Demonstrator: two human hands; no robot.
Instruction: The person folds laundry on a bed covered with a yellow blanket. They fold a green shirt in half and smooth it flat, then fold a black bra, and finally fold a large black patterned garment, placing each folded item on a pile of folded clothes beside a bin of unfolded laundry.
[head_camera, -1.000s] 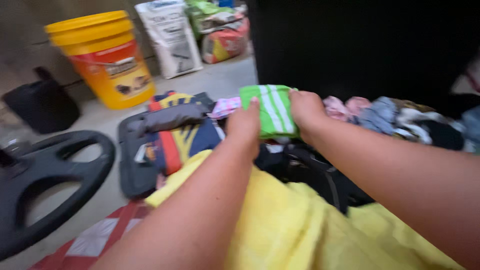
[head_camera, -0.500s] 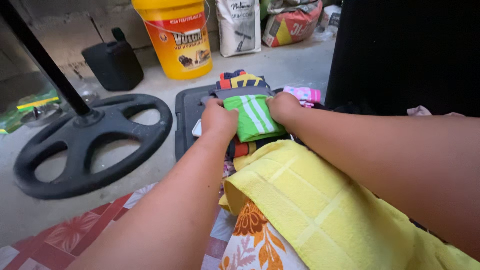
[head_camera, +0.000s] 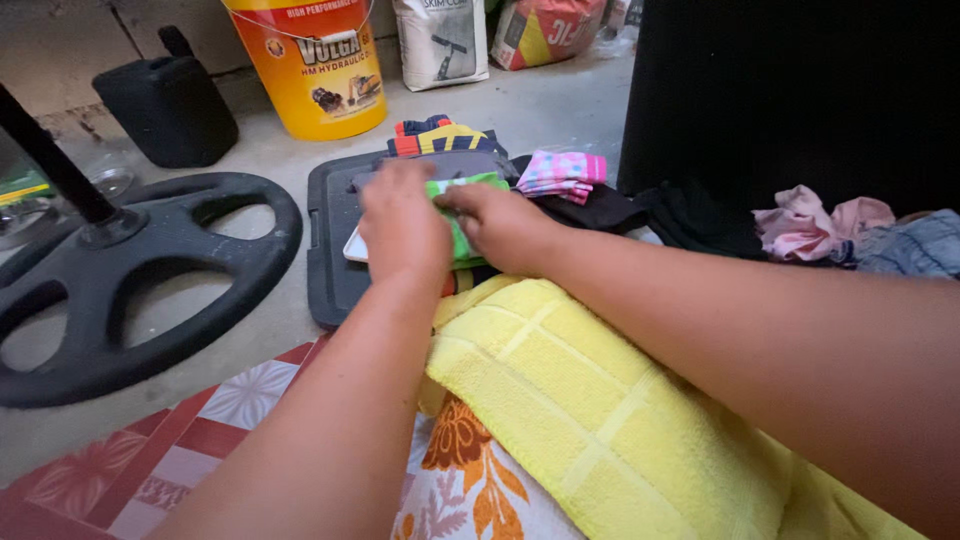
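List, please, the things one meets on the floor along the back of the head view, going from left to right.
Black jerrycan → orange-and-yellow bucket → white sack → red-and-yellow bag → large black object.

A small green cloth with white stripes (head_camera: 462, 228), folded, lies flat on the clothes pile, mostly covered.
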